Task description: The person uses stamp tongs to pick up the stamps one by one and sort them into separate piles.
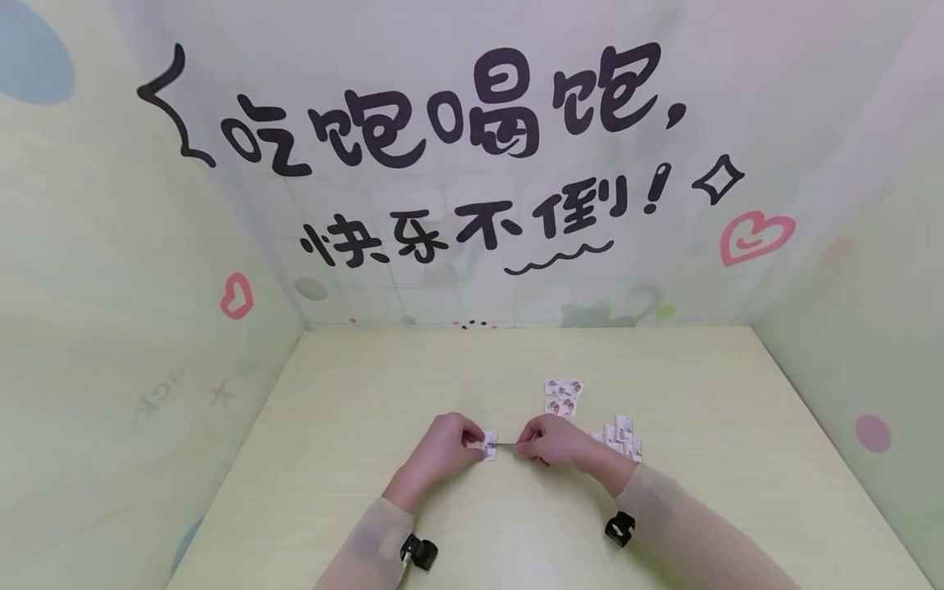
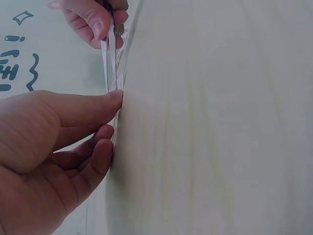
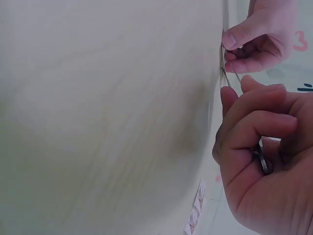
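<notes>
My left hand [image 1: 448,444] holds a small white printed paper piece [image 1: 492,438] by its left side, low over the table. My right hand [image 1: 555,440] grips a pair of metal tweezers [image 2: 113,61]. The two thin prongs point left and reach the paper piece, their tips right at the left fingertips [image 2: 115,96]. In the right wrist view the curled right fingers [image 3: 254,129] cover most of the tweezers, and a curved metal end shows by the palm. There the left hand [image 3: 261,41] appears beyond the prongs.
Several small printed paper pieces [image 1: 564,387] lie in a group behind the right hand. More pieces [image 1: 624,429] overlap in a pile by the right wrist. The pale wooden table [image 1: 413,369] meets printed cloth walls [image 1: 472,287] at the back and sides.
</notes>
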{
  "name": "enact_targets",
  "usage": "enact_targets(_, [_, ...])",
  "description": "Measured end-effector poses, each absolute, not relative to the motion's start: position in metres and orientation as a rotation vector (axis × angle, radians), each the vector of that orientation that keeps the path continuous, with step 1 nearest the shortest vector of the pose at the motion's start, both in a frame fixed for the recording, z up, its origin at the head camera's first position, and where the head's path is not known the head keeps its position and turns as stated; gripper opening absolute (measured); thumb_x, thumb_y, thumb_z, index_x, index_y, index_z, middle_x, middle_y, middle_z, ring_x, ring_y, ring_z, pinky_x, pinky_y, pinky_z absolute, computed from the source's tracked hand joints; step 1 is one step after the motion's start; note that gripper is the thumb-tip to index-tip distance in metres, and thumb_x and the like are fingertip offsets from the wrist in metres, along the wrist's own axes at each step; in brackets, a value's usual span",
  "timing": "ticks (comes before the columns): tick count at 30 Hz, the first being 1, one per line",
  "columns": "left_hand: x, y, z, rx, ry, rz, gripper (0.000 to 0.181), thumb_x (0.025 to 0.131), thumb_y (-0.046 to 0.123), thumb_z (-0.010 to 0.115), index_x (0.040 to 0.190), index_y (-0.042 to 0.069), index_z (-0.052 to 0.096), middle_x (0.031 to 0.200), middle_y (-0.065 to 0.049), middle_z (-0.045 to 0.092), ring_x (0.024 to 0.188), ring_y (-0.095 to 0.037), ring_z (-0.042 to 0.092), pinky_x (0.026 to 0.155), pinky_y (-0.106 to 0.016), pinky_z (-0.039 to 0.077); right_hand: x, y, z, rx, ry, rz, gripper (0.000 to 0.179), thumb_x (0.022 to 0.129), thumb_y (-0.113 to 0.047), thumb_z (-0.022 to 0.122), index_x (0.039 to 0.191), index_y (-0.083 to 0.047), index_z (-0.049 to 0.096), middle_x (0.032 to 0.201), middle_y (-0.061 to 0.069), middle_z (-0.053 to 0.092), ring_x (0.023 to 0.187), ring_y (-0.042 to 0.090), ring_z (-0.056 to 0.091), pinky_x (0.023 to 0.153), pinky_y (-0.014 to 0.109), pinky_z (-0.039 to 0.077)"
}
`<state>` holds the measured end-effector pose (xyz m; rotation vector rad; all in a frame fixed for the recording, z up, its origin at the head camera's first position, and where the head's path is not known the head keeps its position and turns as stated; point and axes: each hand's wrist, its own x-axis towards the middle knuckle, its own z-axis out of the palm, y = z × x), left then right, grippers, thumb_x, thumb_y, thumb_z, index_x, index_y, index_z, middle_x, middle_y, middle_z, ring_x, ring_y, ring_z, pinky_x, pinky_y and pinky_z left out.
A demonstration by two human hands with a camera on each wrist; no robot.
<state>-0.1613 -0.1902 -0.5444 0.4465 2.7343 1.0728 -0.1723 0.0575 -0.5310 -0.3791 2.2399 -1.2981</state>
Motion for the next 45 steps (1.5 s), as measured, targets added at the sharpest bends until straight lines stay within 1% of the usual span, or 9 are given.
enact_targets(5, [-0.162, -0.187, -0.544, 0.433, 2.732, 1.086, 0.020, 0.085, 0.008, 0.088, 0.102, 0.002, 0.080, 0.086, 0.001, 0.066, 0.079, -0.013, 0.057, 0.074, -0.032, 0.052, -0.167, 0.060, -0.535, -0.365, 2.257, -1.315, 0.007, 0.099, -0.011, 0.074, 0.098, -0.005, 0.072, 0.077, 0.002, 0.063, 0.059, 0.011, 0.053, 0.057, 0.026, 0.043])
enact_targets(11, [-0.163, -0.183, -0.543, 0.459, 2.735, 1.096, 0.020, 0.085, 0.009, 0.088, 0.102, 0.000, 0.079, 0.087, -0.001, 0.067, 0.080, -0.014, 0.057, 0.074, -0.032, 0.052, -0.167, 0.067, -0.535, -0.338, 2.257, -1.360, 0.005, 0.099, -0.008, 0.073, 0.097, -0.003, 0.071, 0.076, 0.004, 0.062, 0.058, 0.012, 0.050, 0.056, 0.026, 0.041])
enact_targets(17, [-0.162, -0.178, -0.541, 0.442, 2.721, 1.096, 0.022, 0.088, 0.010, 0.086, 0.107, 0.001, 0.078, 0.087, -0.002, 0.063, 0.080, -0.014, 0.054, 0.072, -0.030, 0.049, -0.167, 0.077, -0.535, -0.323, 2.243, -1.392, 0.008, 0.100, -0.008, 0.072, 0.097, -0.001, 0.071, 0.077, 0.003, 0.061, 0.060, 0.012, 0.049, 0.056, 0.026, 0.041])
enact_targets(20, [-0.160, -0.176, -0.539, 0.440, 2.730, 1.125, 0.022, 0.090, 0.009, 0.085, 0.109, 0.001, 0.078, 0.087, -0.001, 0.063, 0.081, -0.013, 0.055, 0.072, -0.029, 0.050, -0.165, 0.088, -0.534, -0.318, 2.221, -1.421, 0.009, 0.101, -0.009, 0.071, 0.100, 0.000, 0.071, 0.080, 0.004, 0.062, 0.061, 0.011, 0.049, 0.057, 0.025, 0.042])
enact_targets(26, [-0.157, -0.170, -0.534, 0.494, 2.688, 1.241, 0.022, 0.095, 0.012, 0.081, 0.113, 0.001, 0.078, 0.093, 0.002, 0.068, 0.084, -0.012, 0.060, 0.075, -0.030, 0.053, -0.156, 0.127, -0.526, -0.281, 2.176, -1.476, 0.013, 0.102, -0.011, 0.069, 0.104, 0.002, 0.069, 0.081, 0.006, 0.062, 0.060, 0.013, 0.046, 0.057, 0.025, 0.041])
enact_targets(30, [-0.157, -0.171, -0.532, 0.492, 2.677, 1.264, 0.023, 0.097, 0.014, 0.080, 0.117, 0.001, 0.077, 0.095, 0.004, 0.068, 0.086, -0.012, 0.062, 0.078, -0.030, 0.055, -0.148, 0.163, -0.523, -0.220, 2.185, -1.491, 0.015, 0.103, -0.012, 0.069, 0.106, 0.003, 0.069, 0.081, 0.006, 0.063, 0.062, 0.014, 0.045, 0.056, 0.026, 0.040])
enact_targets(33, [-0.157, -0.175, -0.531, 0.483, 2.678, 1.274, 0.024, 0.099, 0.016, 0.078, 0.119, 0.002, 0.076, 0.097, 0.004, 0.069, 0.088, -0.013, 0.063, 0.079, -0.030, 0.056, -0.142, 0.194, -0.522, -0.139, 2.204, -1.500, 0.017, 0.104, -0.012, 0.068, 0.108, 0.004, 0.068, 0.079, 0.005, 0.060, 0.061, 0.014, 0.044, 0.056, 0.026, 0.039])
enact_targets(39, [-0.158, -0.183, -0.532, 0.445, 2.678, 1.280, 0.025, 0.099, 0.016, 0.078, 0.120, 0.003, 0.076, 0.097, 0.004, 0.069, 0.088, -0.014, 0.063, 0.079, -0.031, 0.055, -0.132, 0.249, -0.525, 0.044, 2.245, -1.518, 0.020, 0.106, -0.013, 0.063, 0.112, 0.006, 0.067, 0.085, 0.005, 0.060, 0.062, 0.013, 0.045, 0.056, 0.026, 0.039])
enact_targets(45, [-0.160, -0.185, -0.532, 0.420, 2.669, 1.280, 0.024, 0.100, 0.017, 0.077, 0.120, 0.004, 0.076, 0.098, 0.004, 0.069, 0.089, -0.015, 0.063, 0.079, -0.032, 0.055, -0.128, 0.277, -0.528, 0.119, 2.246, -1.526, 0.021, 0.107, -0.014, 0.062, 0.112, 0.007, 0.066, 0.086, 0.004, 0.061, 0.062, 0.012, 0.046, 0.055, 0.025, 0.038])
